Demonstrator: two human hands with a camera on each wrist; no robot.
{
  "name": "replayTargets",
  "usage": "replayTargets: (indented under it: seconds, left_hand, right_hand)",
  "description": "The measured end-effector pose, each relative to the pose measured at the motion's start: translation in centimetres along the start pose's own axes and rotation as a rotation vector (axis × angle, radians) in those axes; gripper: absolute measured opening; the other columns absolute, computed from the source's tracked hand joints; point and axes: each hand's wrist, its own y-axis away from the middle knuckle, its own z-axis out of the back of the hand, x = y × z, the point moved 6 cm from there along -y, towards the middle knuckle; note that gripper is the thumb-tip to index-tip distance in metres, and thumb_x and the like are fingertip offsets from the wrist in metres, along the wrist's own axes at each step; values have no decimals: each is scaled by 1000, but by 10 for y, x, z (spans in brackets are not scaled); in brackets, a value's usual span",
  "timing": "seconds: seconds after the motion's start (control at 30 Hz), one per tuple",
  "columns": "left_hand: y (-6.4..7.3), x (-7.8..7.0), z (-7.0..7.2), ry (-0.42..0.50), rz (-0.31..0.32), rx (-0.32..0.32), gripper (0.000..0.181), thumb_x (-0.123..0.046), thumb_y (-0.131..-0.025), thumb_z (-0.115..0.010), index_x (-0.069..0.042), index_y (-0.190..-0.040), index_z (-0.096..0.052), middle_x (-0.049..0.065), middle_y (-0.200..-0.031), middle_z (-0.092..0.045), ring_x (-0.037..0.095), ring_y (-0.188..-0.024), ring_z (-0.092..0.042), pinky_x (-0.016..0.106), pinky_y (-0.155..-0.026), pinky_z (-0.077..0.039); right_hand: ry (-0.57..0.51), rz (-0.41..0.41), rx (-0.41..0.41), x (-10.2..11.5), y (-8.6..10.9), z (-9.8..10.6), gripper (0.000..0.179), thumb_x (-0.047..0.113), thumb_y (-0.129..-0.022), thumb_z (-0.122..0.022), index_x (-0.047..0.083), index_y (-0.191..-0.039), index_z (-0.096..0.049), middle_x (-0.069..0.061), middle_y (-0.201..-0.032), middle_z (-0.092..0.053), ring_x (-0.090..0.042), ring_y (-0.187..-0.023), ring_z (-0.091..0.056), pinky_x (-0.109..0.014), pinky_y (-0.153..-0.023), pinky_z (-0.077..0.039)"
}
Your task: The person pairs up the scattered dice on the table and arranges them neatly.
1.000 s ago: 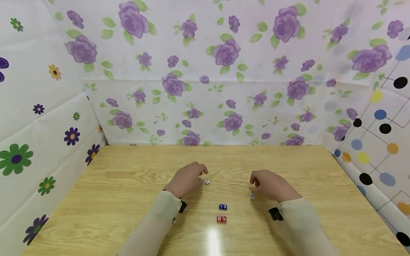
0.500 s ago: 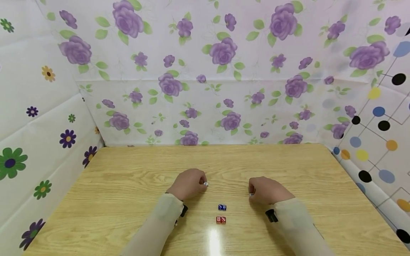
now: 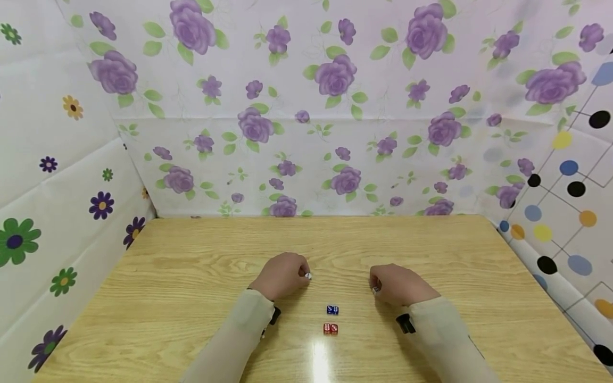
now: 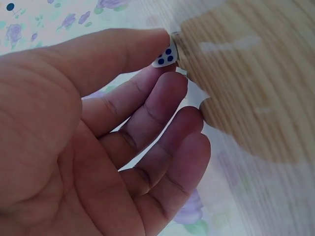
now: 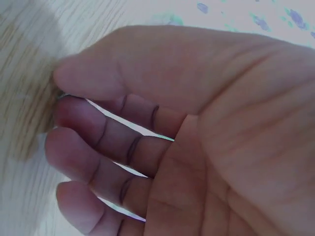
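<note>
My left hand pinches a small white die between thumb and index finger, low at the tabletop. In the left wrist view the die shows blue pips beneath the thumb tip, and the other fingers are loosely curled. On the right side my right hand pinches another white die at its fingertips. In the right wrist view the thumb and fingers hide that die almost wholly. Between the hands, nearer me, two blue dice sit side by side, with two red dice in front of them.
All the dice are on a light wood-grain table. A white sheet with purple roses hangs along the back edge. Patterned sheets also stand at the left and right sides. Glare brightens the near tabletop.
Both hands have come down onto the white dice, and their fingers have closed on them. Over the last half second the right die has tilted slightly in the fingers. The blue and red dice have stayed put.
</note>
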Motion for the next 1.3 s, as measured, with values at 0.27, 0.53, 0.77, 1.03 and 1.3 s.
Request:
replayTargets:
  seconds: [0.27,0.53,0.77,1.03,1.3]
  left_hand:
    - [2,-1,2,15,-21,15,14,-16,-82,-71,-17,-96,-68,-8,-82,-62,8,-72,-54,30,-68,-47]
    - [3,-5,3,-5,-54,17,10,-14,-83,-70,-19,-90,-67,-10,-80,-60,8,-71,-54,30,-67,-47]
    - [4,-6,2,3,-59,18,9,-14,-83,-72,-19,-88,-67,-10,-80,-61,7,-72,-55,30,-68,-47]
    - [4,-11,2,3,-77,29,9,-13,-82,-73,-19,-87,-68,-10,-78,-60,6,-71,-54,29,-68,-47]
    - [6,-8,0,25,-51,59,13,-15,-81,-71,-19,-92,-66,-8,-84,-62,7,-74,-55,31,-69,-48]
  right_hand:
    - [-24,-76,1,-4,3,2,18,20,-85,-69,11,-89,-54,-1,-81,-56,-17,-66,-48,-32,-58,-40]
    - [-35,-98,-5,-6,6,4,14,19,-87,-64,9,-83,-54,-2,-74,-53,-18,-58,-49,-31,-53,-39]
    - [-1,-72,-9,-4,4,4,14,17,-88,-65,9,-81,-55,-1,-73,-53,-17,-59,-48,-31,-55,-39]
    - [31,-33,-41,0,1,4,12,16,-87,-66,11,-83,-56,1,-75,-54,-16,-61,-48,-31,-57,-39]
    - [24,3,-65,-2,-3,3,15,19,-83,-73,14,-84,-59,6,-77,-57,-14,-64,-49,-32,-59,-42]
